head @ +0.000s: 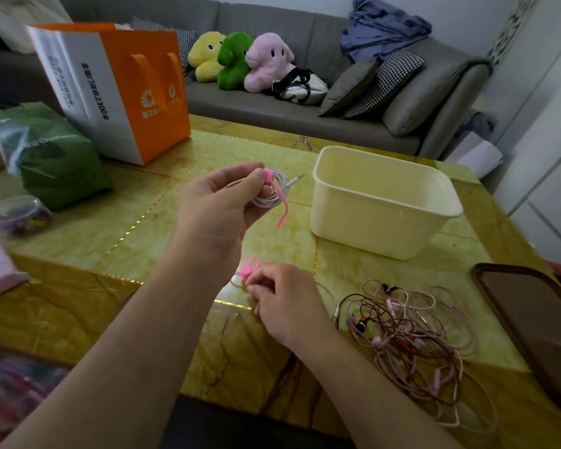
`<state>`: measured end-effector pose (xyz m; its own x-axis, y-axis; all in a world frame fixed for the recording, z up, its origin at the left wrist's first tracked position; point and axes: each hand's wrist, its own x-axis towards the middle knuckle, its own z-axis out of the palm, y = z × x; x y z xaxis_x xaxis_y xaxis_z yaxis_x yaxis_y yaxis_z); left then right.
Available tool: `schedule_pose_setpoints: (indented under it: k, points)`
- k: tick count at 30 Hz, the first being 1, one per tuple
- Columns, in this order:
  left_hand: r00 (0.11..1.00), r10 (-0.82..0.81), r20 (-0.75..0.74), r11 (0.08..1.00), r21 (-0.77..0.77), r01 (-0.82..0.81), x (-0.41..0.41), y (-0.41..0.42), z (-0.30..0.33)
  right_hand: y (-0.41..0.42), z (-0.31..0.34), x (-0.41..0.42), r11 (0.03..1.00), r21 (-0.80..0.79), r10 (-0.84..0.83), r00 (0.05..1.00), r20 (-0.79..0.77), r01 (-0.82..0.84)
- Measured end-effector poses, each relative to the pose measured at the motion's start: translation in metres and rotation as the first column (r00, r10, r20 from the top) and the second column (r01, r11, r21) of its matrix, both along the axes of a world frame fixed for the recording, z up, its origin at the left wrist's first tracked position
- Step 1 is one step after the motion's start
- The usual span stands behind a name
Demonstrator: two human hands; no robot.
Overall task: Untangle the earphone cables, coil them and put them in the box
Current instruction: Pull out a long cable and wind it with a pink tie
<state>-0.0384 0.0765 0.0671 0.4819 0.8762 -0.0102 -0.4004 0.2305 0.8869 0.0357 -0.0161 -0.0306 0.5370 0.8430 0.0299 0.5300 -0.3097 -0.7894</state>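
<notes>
My left hand [221, 205] holds a coiled white earphone cable [274, 192] above the table, thumb pinching it at a pink silicone tie [280, 202] whose tail hangs down. The cable's jack plug points right toward the cream plastic box [382, 218], which looks to hold nothing. My right hand [285, 303] rests on the table with curled fingers pinching a small bunch of pink ties [248, 267]. A tangled heap of pink, white and dark red earphone cables [412, 338] lies to the right of that hand.
An orange and white paper bag [117, 89] and a green packet [49, 153] stand at the back left. A clear tub [18, 213] sits at the left edge. A dark brown tray [535, 322] lies at the right edge. A grey sofa with plush toys is behind the table.
</notes>
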Motion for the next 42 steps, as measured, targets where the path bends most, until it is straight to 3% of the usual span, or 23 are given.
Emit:
schedule_pose_setpoints:
  k: [4, 9, 12, 17, 24, 26, 28, 30, 31, 36, 42]
  points:
    - [1.000, -0.024, 0.013, 1.000, 0.008, 0.024, 0.000, 0.000, -0.001, 0.003, 0.002, -0.005, 1.000, 0.019, -0.019, 0.999, 0.030, 0.019]
    - [0.995, -0.072, 0.065, 0.997, 0.018, 0.071, -0.002, 0.000, 0.000, 0.015, 0.009, -0.001, 0.984, 0.063, -0.157, 0.976, -0.150, 0.168]
    - [0.987, -0.126, 0.104, 0.992, 0.038, 0.122, -0.002, -0.002, 0.000, 0.025, 0.007, 0.000, 0.983, -0.015, -0.178, 0.947, -0.267, 0.181]
    - [0.974, -0.182, 0.138, 0.983, 0.056, 0.176, -0.001, -0.005, 0.001, 0.032, 0.001, 0.006, 0.975, -0.116, -0.212, 0.952, -0.220, 0.190]
    - [0.965, -0.205, 0.166, 0.979, 0.037, 0.202, 0.000, -0.008, 0.003, 0.006, 0.018, 0.012, 0.988, -0.028, -0.149, 0.909, -0.390, 0.151]
    - [0.961, -0.213, 0.179, 0.977, 0.026, 0.212, 0.002, -0.009, 0.003, -0.008, 0.029, 0.018, 0.987, 0.095, -0.054, 0.830, -0.556, 0.128]
    - [0.961, -0.208, 0.179, 0.978, 0.013, 0.209, 0.003, -0.011, 0.003, -0.025, 0.042, 0.024, 0.948, 0.300, 0.168, 0.631, -0.757, 0.108]
    - [0.962, -0.208, 0.175, 0.978, 0.013, 0.209, 0.005, -0.015, 0.003, -0.043, 0.054, 0.028, 0.878, 0.468, 0.381, 0.444, -0.811, 0.102]
    - [0.963, -0.209, 0.170, 0.978, 0.021, 0.208, 0.007, -0.016, 0.003, -0.050, 0.060, 0.030, 0.852, 0.514, 0.432, 0.420, -0.798, 0.102]
    - [0.972, -0.199, 0.124, 0.980, 0.048, 0.194, 0.007, -0.019, 0.000, -0.067, 0.070, 0.028, 0.862, 0.479, 0.285, 0.625, -0.727, 0.165]
    - [0.983, -0.162, 0.083, 0.986, 0.052, 0.158, 0.007, -0.018, -0.002, -0.063, 0.064, 0.028, 0.888, 0.358, 0.094, 0.648, -0.756, 0.289]
